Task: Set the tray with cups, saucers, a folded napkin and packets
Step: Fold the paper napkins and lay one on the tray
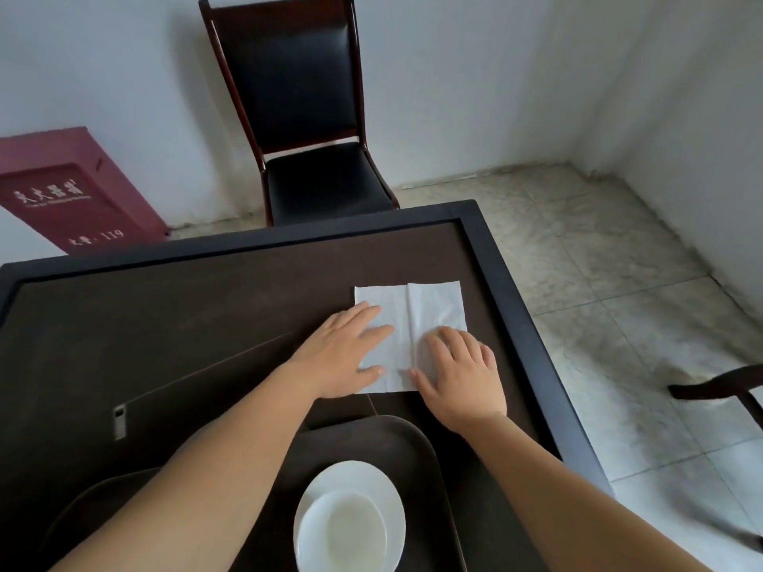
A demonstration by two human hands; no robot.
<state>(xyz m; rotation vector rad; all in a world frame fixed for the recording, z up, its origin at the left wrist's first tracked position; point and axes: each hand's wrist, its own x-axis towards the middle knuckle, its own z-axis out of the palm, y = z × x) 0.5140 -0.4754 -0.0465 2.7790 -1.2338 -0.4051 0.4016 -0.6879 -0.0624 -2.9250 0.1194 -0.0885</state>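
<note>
A white paper napkin (417, 307) lies flat on the dark table with a crease down its middle. My left hand (342, 353) presses flat on its left half, fingers spread. My right hand (462, 373) rests flat on its right half near the bottom corner. Closer to me sits a dark brown tray (413, 439), partly hidden by my forearms. On it stands a white cup (342, 530) on a white saucer (371, 476). No packets are in view.
The dark table (165, 324) has a raised black rim (516, 307) on the right. A black chair (305, 130) stands beyond it by the wall, a red cabinet (70, 196) at left. Another chair's edge (722, 386) shows at right over the tiled floor.
</note>
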